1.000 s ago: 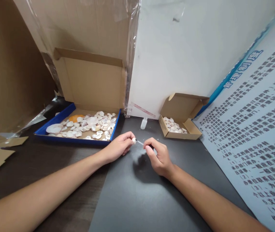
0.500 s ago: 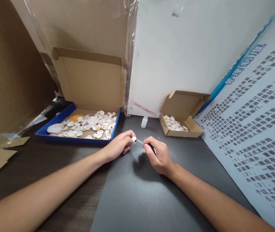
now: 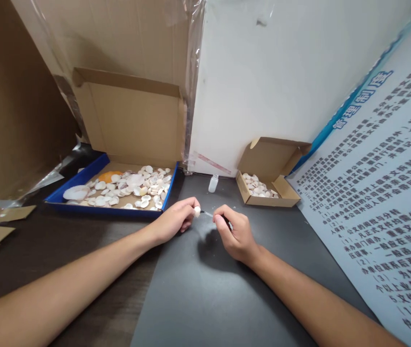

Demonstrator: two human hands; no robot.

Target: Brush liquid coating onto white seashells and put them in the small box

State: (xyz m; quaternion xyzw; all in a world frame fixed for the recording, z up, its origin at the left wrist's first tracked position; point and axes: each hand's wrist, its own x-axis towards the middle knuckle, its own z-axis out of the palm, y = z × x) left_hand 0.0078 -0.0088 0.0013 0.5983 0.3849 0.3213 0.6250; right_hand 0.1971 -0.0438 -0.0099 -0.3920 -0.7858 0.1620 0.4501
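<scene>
My left hand (image 3: 178,219) pinches a small whitish ribbed shell (image 3: 197,212) between thumb and fingers, above the dark grey mat. In my right hand (image 3: 236,231) is a small brush (image 3: 208,214) with a pale thin stem and a dark tip; its dark handle is mostly hidden in my fingers. The brush tip points left and meets the shell's right edge, though exact contact is too small to tell. Beyond my hands stands a small uncapped bottle (image 3: 213,183), translucent white and upright.
At the left, a blue-edged cardboard box (image 3: 109,210) holds many loose shells and an orange piece. A smaller open cardboard box (image 3: 273,200) with shells stands at the back right. White board (image 3: 248,86) rises behind, and a printed poster (image 3: 382,193) leans along the right.
The shell has turned in my left hand, so its ribbed outer side now shows. The brush's dark tip is now visible beside it. The whole view has shifted slightly.
</scene>
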